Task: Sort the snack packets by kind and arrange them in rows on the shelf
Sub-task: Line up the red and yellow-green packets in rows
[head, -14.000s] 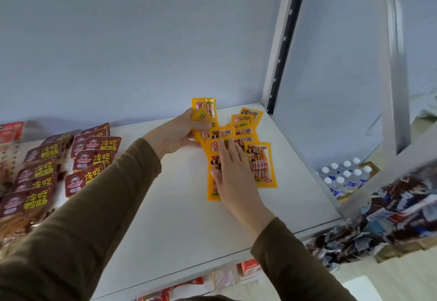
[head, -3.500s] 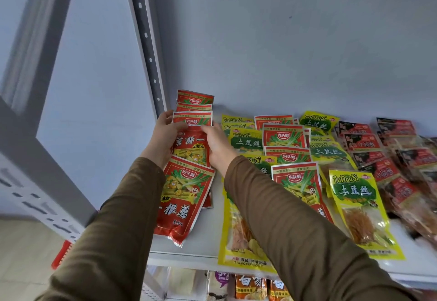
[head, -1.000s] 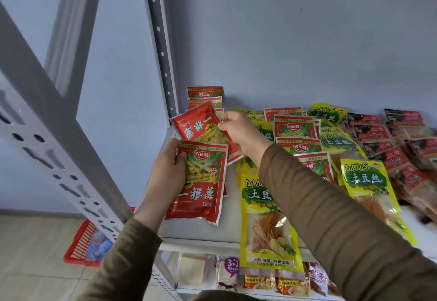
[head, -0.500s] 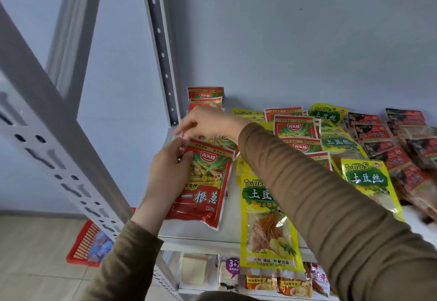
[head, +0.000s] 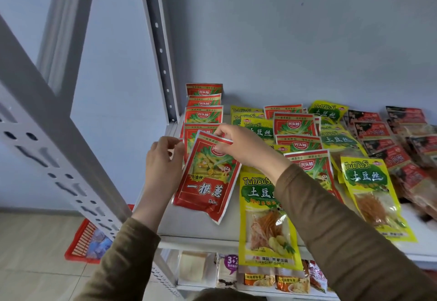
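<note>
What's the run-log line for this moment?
step: aligning front red packet in left row | right hand: pinches its top edge | left hand: fingers at its left edge | shelf: yellow packet overhangs front

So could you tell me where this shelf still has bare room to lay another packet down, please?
Bare shelf shows along the front edge, below the tilted red packet and left of the front yellow packet. A smaller patch lies at the front right corner. Everywhere behind, the overlapping rows are crowded.
</note>
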Demonstrator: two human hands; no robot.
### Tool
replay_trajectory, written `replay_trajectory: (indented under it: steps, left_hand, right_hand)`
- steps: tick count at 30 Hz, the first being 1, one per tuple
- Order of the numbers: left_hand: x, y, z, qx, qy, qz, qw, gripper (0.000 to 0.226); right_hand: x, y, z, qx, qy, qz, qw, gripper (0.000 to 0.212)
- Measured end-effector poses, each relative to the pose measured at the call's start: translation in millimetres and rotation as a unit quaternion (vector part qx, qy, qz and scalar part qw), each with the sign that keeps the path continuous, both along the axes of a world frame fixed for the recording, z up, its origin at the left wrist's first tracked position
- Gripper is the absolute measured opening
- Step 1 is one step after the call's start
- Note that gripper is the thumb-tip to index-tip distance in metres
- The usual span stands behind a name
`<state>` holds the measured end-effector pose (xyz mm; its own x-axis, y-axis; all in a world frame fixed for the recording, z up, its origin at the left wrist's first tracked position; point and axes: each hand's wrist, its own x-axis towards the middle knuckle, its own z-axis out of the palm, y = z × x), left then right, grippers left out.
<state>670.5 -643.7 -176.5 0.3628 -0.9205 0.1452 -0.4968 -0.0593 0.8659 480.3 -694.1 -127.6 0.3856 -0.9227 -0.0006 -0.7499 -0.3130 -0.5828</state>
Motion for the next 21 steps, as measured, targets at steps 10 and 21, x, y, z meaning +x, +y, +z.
replay_trajectory:
  steps: [10, 21]
  left_hand:
    - [-1.8, -17.8, 2.4, 0.095, 0.132, 0.000, 0.987, 0.055]
    - [-3.4, -17.2, 0.8, -0.011, 0.252, -0.031, 0.967, 0.044]
  right_hand:
    - [4.5, -6.6, -11.3, -0.045, 0.007, -0.028, 0.999, 0.048]
    - [8.1, -24.3, 7.3, 0.090, -0.155, -0.115, 0.977, 0.120]
